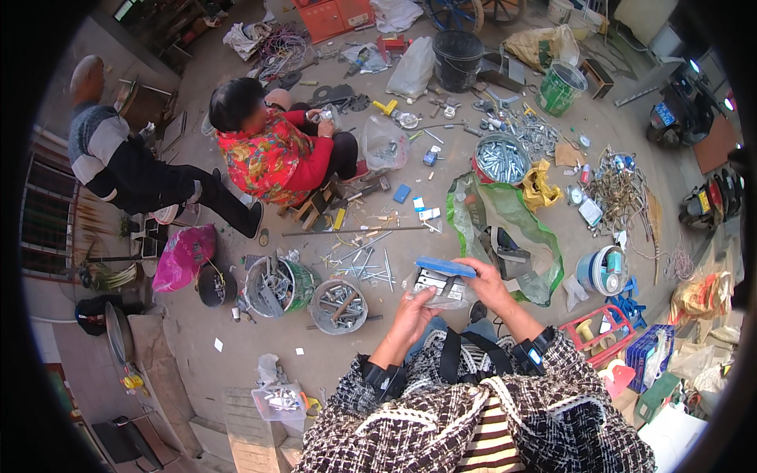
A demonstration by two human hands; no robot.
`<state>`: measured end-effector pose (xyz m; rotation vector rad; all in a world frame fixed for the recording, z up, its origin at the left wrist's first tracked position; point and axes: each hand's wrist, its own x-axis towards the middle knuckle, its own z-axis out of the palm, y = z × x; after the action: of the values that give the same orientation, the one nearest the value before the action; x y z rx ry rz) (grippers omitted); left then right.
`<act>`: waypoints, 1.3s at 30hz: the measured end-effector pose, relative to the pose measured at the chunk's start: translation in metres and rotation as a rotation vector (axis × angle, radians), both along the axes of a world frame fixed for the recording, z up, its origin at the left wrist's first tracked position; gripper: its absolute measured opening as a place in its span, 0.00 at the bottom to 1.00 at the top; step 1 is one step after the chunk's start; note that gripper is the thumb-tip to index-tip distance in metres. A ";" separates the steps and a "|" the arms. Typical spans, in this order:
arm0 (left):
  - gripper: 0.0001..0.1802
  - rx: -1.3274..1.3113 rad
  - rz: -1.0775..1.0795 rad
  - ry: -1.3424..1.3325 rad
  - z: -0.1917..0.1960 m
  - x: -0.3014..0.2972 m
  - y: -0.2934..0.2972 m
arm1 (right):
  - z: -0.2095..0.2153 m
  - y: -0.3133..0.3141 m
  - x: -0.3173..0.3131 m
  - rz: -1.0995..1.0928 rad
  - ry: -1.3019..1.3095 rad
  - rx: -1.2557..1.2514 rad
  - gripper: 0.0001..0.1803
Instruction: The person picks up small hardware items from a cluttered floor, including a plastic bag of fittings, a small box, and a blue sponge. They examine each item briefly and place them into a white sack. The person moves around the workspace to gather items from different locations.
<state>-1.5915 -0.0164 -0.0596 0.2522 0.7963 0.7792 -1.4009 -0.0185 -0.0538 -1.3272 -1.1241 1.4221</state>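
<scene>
In front of my body, my left hand [412, 314] is closed around a see-through plastic pack [443, 290] with silver and black pieces in it. My right hand [490, 285] grips a flat blue lid or box [445, 266] lying over the pack's far side. Whether the blue piece is joined to the pack I cannot tell. Just beyond my hands, a green-edged sack [544, 272] lies spread on the floor with dark metal parts inside. To the left of my hands stands a bucket [319, 325] of bolts and metal pieces.
Left of that, a green bucket [303, 288] holds metal parts. A person in a red flowered jacket [264, 162] sits ahead; another person [118, 154] stands further left. A basin of bolts [502, 160] sits behind the sack. Long rods [372, 264] lie on the floor. A red metal frame [597, 331] stands right.
</scene>
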 end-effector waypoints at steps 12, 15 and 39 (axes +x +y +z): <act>0.22 0.014 -0.020 0.019 -0.001 -0.003 -0.004 | -0.006 -0.004 0.000 0.029 -0.094 0.009 0.15; 0.23 0.004 -0.002 0.025 -0.001 -0.001 -0.005 | -0.007 -0.003 0.000 0.039 -0.087 -0.005 0.16; 0.35 0.070 -0.066 -0.005 0.006 -0.011 -0.002 | 0.027 -0.005 0.009 0.608 -0.821 0.394 0.42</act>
<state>-1.6025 -0.0189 -0.0535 0.3374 0.7534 0.7460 -1.3922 -0.0237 -0.0270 -1.3554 -2.3701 0.9310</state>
